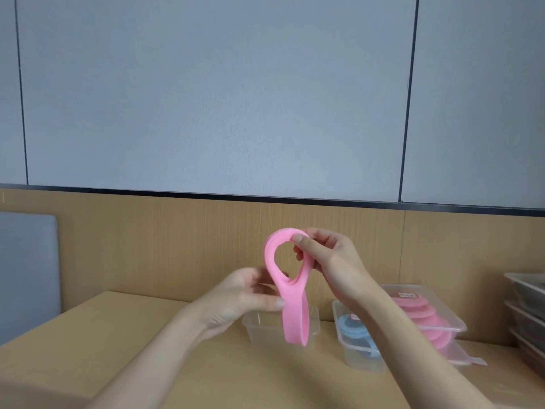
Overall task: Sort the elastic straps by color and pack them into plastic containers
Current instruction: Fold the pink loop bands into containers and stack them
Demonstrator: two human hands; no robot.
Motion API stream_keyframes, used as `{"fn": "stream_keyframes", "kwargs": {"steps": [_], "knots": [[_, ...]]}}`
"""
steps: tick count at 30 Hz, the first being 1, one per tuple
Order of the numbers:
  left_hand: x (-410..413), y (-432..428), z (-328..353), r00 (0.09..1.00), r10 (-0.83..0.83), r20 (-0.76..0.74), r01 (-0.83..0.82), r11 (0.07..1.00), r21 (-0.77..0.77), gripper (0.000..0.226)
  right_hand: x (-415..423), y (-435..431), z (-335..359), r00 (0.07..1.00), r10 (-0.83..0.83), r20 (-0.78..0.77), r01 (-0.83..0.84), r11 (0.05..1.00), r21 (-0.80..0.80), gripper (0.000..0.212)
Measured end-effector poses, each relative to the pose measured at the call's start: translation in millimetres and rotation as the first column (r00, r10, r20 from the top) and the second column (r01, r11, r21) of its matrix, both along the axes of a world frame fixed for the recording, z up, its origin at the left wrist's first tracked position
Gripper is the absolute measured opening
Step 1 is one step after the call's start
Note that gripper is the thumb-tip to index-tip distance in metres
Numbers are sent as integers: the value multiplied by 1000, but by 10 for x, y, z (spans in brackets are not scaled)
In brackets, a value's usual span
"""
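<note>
A pink elastic strap point(290, 308) hangs in the air between both hands, coiled into a loop at the top with a longer loop dangling below. My right hand point(327, 261) pinches the top of the coil between thumb and fingers. My left hand point(244, 296) pinches the strap lower down, where the loops cross. Behind the dangling end stands a clear plastic container point(259, 326) on the wooden table point(118, 349). To the right, a second clear container point(358, 343) holds blue straps. Further right, a third container point(436, 323) holds rolled pink straps.
A stack of clear trays point(528, 308) sits at the right edge. A wooden wall panel point(177, 246) rises behind the table, and a grey padded chair back point(26, 276) stands at the left.
</note>
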State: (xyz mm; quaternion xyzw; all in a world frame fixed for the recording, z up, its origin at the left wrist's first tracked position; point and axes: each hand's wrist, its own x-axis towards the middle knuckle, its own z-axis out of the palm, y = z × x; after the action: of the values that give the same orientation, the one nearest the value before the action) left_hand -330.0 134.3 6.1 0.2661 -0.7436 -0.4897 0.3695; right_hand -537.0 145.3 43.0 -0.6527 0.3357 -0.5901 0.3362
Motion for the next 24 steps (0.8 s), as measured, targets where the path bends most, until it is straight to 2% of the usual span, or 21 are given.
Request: {"fn": "stream_keyframes", "kwargs": {"steps": [3,6,8,10,12,15,19,24], "knots": [[-29,-9,-107,970,155,187,-144,987,-70,63,34,29,-3,1000,-7,11,7,1000,1,15],[-70,-4,-180,956,187,224,-174,982,-77,61,53,51,-32,1000,-30,5,30,1000,-4,18],[-108,-8,-222,957,191,217,-173,980,-101,47,56,64,-53,999,-41,-8,41,999,0,19],[-154,-26,-257,963,200,179,-186,978,-95,29,64,79,-66,999,-51,-15,51,999,7,19],[-178,-43,-282,963,213,167,-202,976,-76,21,72,89,-74,998,-67,-20,67,998,7,18],[-169,-60,-307,964,237,117,-232,971,-59,29,66,83,-69,993,-119,-16,120,993,19,20],[-126,-96,-320,959,283,-11,-283,959,-9,37,45,66,-64,991,-129,32,125,986,114,19],[-95,-127,-313,961,134,-244,-90,979,182,51,49,24,-155,992,-116,59,101,971,218,14]]}}
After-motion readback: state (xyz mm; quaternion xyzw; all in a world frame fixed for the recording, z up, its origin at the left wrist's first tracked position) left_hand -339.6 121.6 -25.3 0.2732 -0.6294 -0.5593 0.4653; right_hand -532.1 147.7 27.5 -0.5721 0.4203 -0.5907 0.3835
